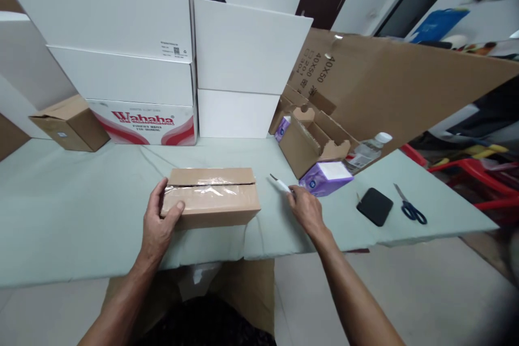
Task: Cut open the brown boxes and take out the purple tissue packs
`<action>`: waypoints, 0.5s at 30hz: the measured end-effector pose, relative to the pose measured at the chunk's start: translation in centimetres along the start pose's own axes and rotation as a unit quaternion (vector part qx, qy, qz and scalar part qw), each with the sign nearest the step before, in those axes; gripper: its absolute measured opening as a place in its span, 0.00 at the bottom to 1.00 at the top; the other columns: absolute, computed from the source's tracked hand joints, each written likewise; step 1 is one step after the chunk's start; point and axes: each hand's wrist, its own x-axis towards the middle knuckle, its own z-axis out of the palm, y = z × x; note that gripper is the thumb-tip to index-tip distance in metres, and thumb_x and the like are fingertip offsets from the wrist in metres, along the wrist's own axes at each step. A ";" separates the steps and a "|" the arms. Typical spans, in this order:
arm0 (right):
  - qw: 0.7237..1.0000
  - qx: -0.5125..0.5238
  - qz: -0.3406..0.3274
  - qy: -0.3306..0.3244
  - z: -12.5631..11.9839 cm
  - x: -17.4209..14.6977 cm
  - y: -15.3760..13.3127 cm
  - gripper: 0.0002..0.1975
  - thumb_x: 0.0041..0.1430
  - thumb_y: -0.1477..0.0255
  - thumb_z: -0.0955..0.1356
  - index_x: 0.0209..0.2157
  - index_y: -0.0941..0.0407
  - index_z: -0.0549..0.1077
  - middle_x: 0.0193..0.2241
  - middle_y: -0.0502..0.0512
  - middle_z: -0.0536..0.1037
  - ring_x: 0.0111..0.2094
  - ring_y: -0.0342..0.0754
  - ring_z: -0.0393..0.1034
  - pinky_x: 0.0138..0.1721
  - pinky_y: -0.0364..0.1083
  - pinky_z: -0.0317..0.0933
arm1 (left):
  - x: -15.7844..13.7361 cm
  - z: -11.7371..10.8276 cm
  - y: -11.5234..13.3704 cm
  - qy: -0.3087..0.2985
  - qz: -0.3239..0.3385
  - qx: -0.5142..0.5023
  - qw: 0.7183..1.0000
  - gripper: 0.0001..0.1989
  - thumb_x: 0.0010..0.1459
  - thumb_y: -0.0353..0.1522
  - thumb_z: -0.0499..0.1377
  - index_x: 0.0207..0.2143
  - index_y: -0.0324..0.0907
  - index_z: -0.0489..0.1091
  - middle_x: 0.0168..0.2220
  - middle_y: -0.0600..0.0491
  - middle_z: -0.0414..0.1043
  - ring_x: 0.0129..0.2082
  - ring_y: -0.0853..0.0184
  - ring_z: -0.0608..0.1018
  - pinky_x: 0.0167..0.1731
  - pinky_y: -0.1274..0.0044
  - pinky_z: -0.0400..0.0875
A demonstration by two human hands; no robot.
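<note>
A small brown cardboard box [214,197], its top seam covered with clear tape, lies on the pale green table [81,211] in front of me. My left hand [160,219] rests on the box's left end, thumb on top. My right hand [305,208] is to the right of the box and grips a small white utility knife [279,184] whose tip points toward the box's far right corner without touching it.
An open brown carton [312,143] with purple tissue packs [326,177], a water bottle [367,151], a black pad [374,206] and blue scissors [410,207] lie to the right. White boxes and a Wahaha carton [144,121] stand at the back; a small brown box [68,123] at the left.
</note>
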 end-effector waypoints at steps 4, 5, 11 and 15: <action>0.999 0.001 0.029 0.014 2.6 -0.8 -1.1 0.15 0.69 0.71 0.61 0.44 0.62 0.78 0.40 0.68 0.83 0.40 0.55 0.78 0.38 0.48 0.65 | -0.9 -0.4 -0.2 0.022 0.006 -0.020 1.000 0.32 0.57 0.43 0.68 0.61 0.43 0.68 0.65 0.42 0.69 0.64 0.51 0.72 0.65 0.61 0.66; 0.999 -0.001 0.031 0.015 2.9 -0.9 -1.2 0.16 0.69 0.71 0.61 0.43 0.63 0.78 0.40 0.69 0.83 0.41 0.57 0.78 0.39 0.49 0.65 | -1.1 -0.6 -0.3 0.020 0.011 -0.026 0.999 0.31 0.57 0.43 0.68 0.60 0.44 0.69 0.66 0.42 0.68 0.65 0.51 0.72 0.65 0.61 0.66; 0.975 0.214 0.004 0.058 1.5 -1.2 -1.8 0.17 0.67 0.63 0.66 0.48 0.60 0.77 0.47 0.67 0.80 0.42 0.56 0.77 0.45 0.55 0.69 | -1.5 -1.6 -0.6 -0.001 0.040 -0.020 0.999 0.22 0.58 0.42 0.69 0.52 0.43 0.73 0.68 0.39 0.64 0.69 0.49 0.67 0.67 0.58 0.61; 0.908 0.399 -0.116 0.056 -1.8 -2.4 -4.4 0.19 0.66 0.59 0.68 0.52 0.55 0.75 0.55 0.64 0.77 0.51 0.55 0.76 0.51 0.53 0.70 | -1.3 -1.7 -0.1 -0.045 0.027 -0.057 0.997 0.18 0.58 0.43 0.67 0.45 0.42 0.73 0.68 0.38 0.63 0.70 0.49 0.66 0.69 0.57 0.59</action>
